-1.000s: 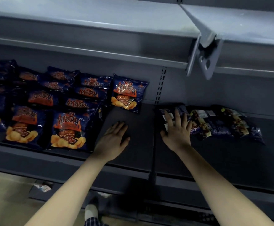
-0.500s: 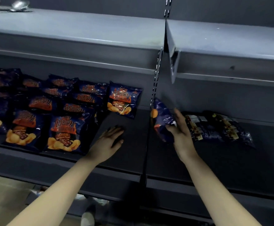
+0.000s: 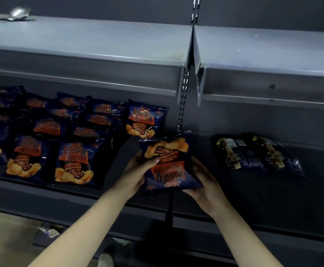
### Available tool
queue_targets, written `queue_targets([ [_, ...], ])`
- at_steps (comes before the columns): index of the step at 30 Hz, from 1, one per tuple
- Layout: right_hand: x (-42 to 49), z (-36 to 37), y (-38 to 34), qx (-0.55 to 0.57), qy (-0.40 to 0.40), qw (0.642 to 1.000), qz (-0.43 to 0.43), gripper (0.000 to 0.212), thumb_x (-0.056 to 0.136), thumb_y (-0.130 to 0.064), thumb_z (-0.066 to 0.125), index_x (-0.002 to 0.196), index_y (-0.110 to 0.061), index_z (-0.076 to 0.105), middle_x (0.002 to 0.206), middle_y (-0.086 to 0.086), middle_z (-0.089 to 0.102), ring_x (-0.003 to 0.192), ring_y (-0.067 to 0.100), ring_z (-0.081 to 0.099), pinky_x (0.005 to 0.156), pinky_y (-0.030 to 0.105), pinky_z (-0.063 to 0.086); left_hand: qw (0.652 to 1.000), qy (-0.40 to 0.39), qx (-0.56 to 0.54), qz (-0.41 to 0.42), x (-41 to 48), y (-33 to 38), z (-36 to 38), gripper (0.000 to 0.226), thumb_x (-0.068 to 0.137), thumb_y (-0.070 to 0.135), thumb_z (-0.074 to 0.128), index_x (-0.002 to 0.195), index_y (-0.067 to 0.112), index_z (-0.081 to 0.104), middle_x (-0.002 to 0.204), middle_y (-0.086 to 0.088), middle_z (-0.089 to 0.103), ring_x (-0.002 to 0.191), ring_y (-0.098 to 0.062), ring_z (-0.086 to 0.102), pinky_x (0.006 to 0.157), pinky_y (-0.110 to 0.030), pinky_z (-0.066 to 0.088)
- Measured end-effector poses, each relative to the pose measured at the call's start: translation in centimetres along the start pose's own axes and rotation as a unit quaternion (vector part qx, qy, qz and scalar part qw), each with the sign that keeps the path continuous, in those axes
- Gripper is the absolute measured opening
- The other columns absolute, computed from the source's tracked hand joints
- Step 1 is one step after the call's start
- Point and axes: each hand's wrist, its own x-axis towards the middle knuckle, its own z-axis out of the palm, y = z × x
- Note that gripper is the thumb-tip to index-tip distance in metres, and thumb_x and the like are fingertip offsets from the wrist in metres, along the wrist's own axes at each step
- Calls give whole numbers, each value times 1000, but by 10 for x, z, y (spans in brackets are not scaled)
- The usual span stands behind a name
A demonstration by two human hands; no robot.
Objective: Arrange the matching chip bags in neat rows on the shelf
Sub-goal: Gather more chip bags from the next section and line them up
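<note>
The chip bag [image 3: 167, 162], upside down, is held between both hands over the shelf [image 3: 272, 205] seam. The left hand [image 3: 136, 174] has its grip closed on the bag's 9 o'clock edge, thumb across the front. The right hand [image 3: 205, 186] clasps its 4 o'clock corner. The arranged rows [image 3: 70, 143] lie at the bag's 9 o'clock.
</note>
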Motion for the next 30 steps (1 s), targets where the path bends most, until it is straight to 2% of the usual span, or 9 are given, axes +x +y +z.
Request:
queue_targets([
  [3, 2, -3, -4, 117, 38, 992, -2, 104, 35, -49, 92, 128, -24, 54, 115, 10, 68, 102, 24, 67, 71, 34, 58, 986, 42, -159, -33, -2, 8, -5, 29, 80, 13, 59, 108, 12, 62, 101, -9, 71, 88, -20, 69, 67, -29, 56],
  [7, 4, 24, 2, -44, -18, 999, -13, 93, 51, -64, 80, 131, -30, 47, 128, 1, 61, 116, 17, 59, 88, 35, 53, 952, 63, -296, -49, -7, 11, 9, 28, 83, 13, 58, 111, 10, 62, 105, -11, 69, 90, -22, 66, 74, -30, 56],
  [10, 7, 49, 15, -121, 17, 990, -77, 59, 73, -40, 76, 125, -25, 53, 121, 0, 65, 114, 17, 61, 99, 39, 47, 952, 76, -289, -60, -9, -3, 25, 38, 71, 9, 64, 108, 10, 63, 103, -11, 68, 86, -19, 66, 79, -31, 53],
  [15, 17, 46, -1, -159, 119, 975, -100, 34, 82, -8, 68, 108, -27, 57, 107, 0, 68, 97, 16, 67, 72, 31, 57, 975, 141, -170, -10, -7, -2, 6, 49, 77, 4, 64, 122, 17, 50, 119, -8, 61, 97, -13, 61, 88, -27, 45],
  [17, 18, 34, -21, -240, 97, 962, -89, 36, 82, -6, 68, 109, -26, 56, 105, 0, 66, 92, 15, 67, 61, 24, 56, 982, 151, 25, 108, -7, 20, -14, 61, 78, 6, 68, 128, 28, 40, 131, -2, 52, 111, -7, 54, 96, -28, 42],
  [19, 17, 25, -42, -330, 33, 942, -56, 39, 80, -5, 69, 112, -22, 55, 106, 3, 67, 90, 13, 67, 61, 22, 55, 942, 83, 248, 213, -8, 48, -31, 73, 72, 21, 76, 132, 33, 35, 134, 9, 47, 121, -1, 46, 102, -21, 36],
  [24, 13, 27, -70, -453, -87, 887, 3, 39, 80, -12, 72, 109, -31, 58, 105, -7, 68, 90, 6, 67, 60, 22, 54, 914, -151, 374, 46, -6, 85, -36, 99, 44, 68, 78, 128, 55, 28, 133, 16, 46, 121, -2, 48, 99, -26, 42],
  [27, 11, 37, -68, -466, -92, 879, -28, 45, 77, -18, 74, 110, -42, 53, 106, -12, 67, 90, 5, 67, 57, 21, 53, 879, -164, 446, 25, -5, 71, -26, 97, 62, 49, 80, 141, 40, 23, 135, 19, 36, 126, -4, 36, 100, -18, 33],
  [30, 10, 38, -65, -397, -52, 914, -70, 50, 74, -29, 71, 120, -37, 53, 101, -4, 70, 79, 9, 68, 55, 22, 51, 912, -131, 389, 24, -8, 58, -21, 78, 68, 28, 76, 134, 30, 36, 128, 17, 47, 119, 1, 45, 85, -4, 37],
])
